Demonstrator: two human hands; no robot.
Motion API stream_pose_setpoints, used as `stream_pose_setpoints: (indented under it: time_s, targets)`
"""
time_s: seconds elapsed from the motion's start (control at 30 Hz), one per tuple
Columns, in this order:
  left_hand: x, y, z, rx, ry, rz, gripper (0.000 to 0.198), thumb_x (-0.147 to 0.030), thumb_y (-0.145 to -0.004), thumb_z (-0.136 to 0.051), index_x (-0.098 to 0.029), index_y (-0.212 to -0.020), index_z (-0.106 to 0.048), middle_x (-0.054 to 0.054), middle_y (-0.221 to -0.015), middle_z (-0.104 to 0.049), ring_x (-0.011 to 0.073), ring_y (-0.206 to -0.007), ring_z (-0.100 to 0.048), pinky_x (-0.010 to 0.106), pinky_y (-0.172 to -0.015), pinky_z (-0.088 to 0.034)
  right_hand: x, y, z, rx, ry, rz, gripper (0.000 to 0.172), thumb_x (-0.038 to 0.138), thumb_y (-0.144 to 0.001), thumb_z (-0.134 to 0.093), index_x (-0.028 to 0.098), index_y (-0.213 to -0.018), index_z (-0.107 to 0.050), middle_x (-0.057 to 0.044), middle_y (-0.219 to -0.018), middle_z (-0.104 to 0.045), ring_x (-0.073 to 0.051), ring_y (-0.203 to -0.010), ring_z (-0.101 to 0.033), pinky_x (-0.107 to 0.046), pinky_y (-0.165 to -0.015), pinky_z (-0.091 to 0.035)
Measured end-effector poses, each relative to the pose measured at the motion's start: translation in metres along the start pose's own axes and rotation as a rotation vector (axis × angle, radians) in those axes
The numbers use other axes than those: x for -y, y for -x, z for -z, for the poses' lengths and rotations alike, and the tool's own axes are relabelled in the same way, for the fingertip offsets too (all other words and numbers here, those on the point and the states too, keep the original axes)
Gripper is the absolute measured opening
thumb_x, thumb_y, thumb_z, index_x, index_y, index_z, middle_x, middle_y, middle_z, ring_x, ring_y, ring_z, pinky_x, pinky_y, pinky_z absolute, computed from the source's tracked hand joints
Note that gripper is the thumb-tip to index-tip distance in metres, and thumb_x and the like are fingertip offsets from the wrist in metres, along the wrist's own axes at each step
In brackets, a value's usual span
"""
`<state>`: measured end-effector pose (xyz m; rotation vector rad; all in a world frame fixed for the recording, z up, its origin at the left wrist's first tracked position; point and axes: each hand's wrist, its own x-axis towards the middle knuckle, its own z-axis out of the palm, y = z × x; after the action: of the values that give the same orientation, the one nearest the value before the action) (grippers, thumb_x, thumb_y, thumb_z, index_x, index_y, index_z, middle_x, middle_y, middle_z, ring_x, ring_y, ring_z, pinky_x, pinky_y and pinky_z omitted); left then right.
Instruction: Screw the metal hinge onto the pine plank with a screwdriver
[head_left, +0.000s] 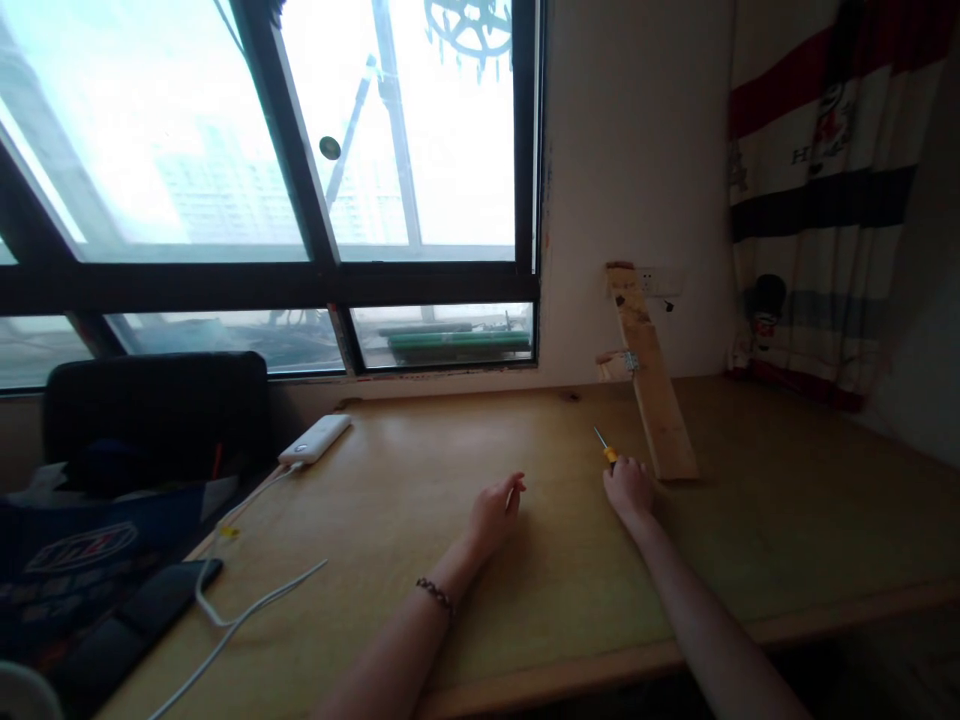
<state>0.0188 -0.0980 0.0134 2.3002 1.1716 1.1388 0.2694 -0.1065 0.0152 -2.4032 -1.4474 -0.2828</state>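
My right hand (pixel 628 487) is wrapped round the yellow and black handle of a screwdriver (pixel 611 455); its thin metal shaft points away and up to the left. Just right of that hand stands a wooden board (pixel 660 400), tilted, its lower end on the table. Partway up its left edge, a metal hinge-like piece (pixel 631 361) joins it to a short wooden piece (pixel 611 366). My left hand (pixel 495 512) is over the middle of the table with its fingers curled together near the tips. Whether anything small is between them cannot be made out.
The wooden table (pixel 405 480) reaches to the wall and window. A white power bank (pixel 315 440) with a white cable (pixel 247 612) lies at its left. A black chair (pixel 157 400) with bags stands beyond the left edge. A curtain (pixel 817 220) hangs at the right.
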Motion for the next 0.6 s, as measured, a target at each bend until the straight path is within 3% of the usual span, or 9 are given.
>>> stream_pose_setpoints:
  time_s: [0.23,0.4,0.6]
  targets:
    - [0.0,0.002,0.004,0.035,-0.056,0.07,0.025,-0.027,-0.086,-0.038,-0.022,-0.088,-0.063,0.002,-0.079,-0.068,0.0136,-0.074,-0.062,0.022,-0.07,-0.043,-0.017,-0.01,-0.009,0.004,0.039,-0.043,0.029,0.031,-0.079,-0.043,0.012,-0.091,-0.062,-0.015,-0.091,-0.063,-0.025,-0.086,-0.057,-0.033,-0.069,-0.041]
    - [-0.001,0.003,0.008,0.073,-0.14,0.104,0.036,-0.039,-0.085,-0.038,-0.019,-0.067,-0.063,0.003,-0.062,-0.064,0.0119,-0.056,-0.056,0.02,-0.055,-0.034,-0.024,-0.014,-0.014,0.025,0.067,-0.062,0.031,0.03,-0.079,-0.042,0.012,-0.092,-0.063,-0.017,-0.092,-0.062,-0.025,-0.087,-0.058,-0.034,-0.07,-0.041]
    - [0.0,0.004,0.006,0.068,-0.227,0.118,0.054,-0.048,-0.086,-0.031,-0.017,-0.052,-0.059,0.006,-0.053,-0.06,0.0113,-0.048,-0.049,0.023,-0.051,-0.028,-0.027,-0.015,-0.017,0.025,0.054,-0.098,0.031,0.028,-0.076,-0.045,0.012,-0.097,-0.061,-0.018,-0.093,-0.061,-0.027,-0.087,-0.057,-0.035,-0.065,-0.041]
